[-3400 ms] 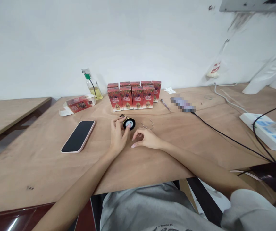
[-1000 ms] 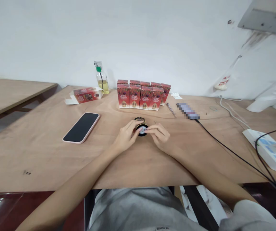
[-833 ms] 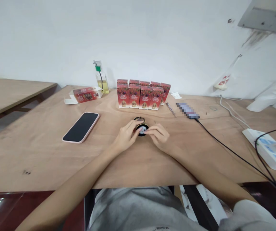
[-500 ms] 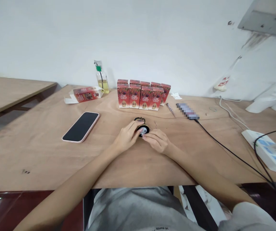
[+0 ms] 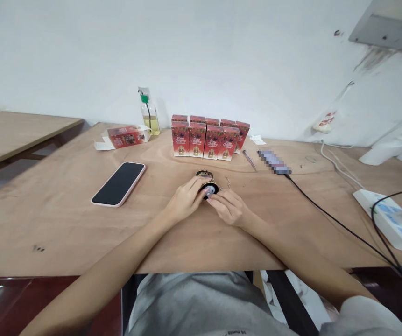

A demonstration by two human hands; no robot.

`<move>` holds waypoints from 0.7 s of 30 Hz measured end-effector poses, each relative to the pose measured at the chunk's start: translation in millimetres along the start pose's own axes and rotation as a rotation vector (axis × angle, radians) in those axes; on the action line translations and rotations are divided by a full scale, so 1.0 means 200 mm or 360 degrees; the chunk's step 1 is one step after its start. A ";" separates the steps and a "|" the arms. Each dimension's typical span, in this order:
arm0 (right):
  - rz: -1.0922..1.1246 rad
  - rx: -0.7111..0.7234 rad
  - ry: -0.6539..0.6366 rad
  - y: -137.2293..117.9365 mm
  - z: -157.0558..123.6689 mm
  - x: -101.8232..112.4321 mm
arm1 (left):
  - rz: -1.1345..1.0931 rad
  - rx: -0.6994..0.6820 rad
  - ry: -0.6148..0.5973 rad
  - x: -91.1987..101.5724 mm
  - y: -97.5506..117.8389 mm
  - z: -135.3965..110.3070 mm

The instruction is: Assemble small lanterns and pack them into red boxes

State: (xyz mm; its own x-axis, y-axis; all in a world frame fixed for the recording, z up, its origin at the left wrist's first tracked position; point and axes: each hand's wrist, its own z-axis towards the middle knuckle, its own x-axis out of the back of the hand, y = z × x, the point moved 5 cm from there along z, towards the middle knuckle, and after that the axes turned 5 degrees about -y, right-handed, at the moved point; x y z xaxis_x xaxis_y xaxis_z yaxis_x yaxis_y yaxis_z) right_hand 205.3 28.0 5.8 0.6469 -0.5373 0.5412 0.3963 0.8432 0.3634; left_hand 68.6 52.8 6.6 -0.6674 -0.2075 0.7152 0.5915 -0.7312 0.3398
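Note:
A small round black and gold object (image 5: pixel 210 189) with a pale face lies on the wooden table (image 5: pixel 64 224). My left hand (image 5: pixel 186 201) grips its left side with thumb and fingers. My right hand (image 5: pixel 228 207) rests just right of it, fingertips pinched at its near edge; whether they hold a small part is hidden. A thin wire clip (image 5: pixel 228 181) lies on the table just beyond my right hand.
Several red boxes (image 5: pixel 209 138) stand in a row behind, with a small oil bottle (image 5: pixel 149 119) and an open red box (image 5: pixel 126 136) to their left. A phone (image 5: pixel 118 184) lies face down at left. A screwdriver (image 5: pixel 249 159), black cable (image 5: pixel 334 219) and power strip (image 5: pixel 393 221) lie right.
My right hand came from the table onto the round object, then slid back toward its near right edge. My left hand has kept hold of the object throughout.

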 end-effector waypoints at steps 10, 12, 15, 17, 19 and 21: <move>0.0088 -0.0345 -0.0025 0.02 0.02 0.00 | 0.0085 0.0000 -0.0048 -0.02 0.00 -0.01; 0.0130 -0.0417 -0.0010 0.03 0.01 -0.01 | 0.0116 -0.0002 -0.0041 -0.02 0.00 -0.01; 0.0235 -0.0481 0.0013 0.04 0.00 -0.02 | 0.0159 -0.0021 -0.0024 -0.02 0.01 -0.01; 0.0344 -0.0550 0.0005 0.05 -0.02 -0.04 | 0.0186 -0.0055 -0.0017 -0.02 0.02 -0.01; 0.0460 -0.0644 -0.0012 0.07 -0.03 -0.05 | 0.0206 -0.0080 -0.0019 -0.02 0.02 -0.01; 0.0532 -0.0691 -0.0023 0.09 -0.04 -0.06 | 0.0215 -0.0090 -0.0024 -0.02 0.02 -0.01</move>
State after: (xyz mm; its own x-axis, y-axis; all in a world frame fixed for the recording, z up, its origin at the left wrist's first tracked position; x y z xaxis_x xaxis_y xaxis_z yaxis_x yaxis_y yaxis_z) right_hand 209.8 49.7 -1.2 0.7760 -0.2363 0.5848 0.4052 0.8974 -0.1749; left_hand 73.8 49.5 3.9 -0.5763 -0.2971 0.7613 0.6487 -0.7329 0.2051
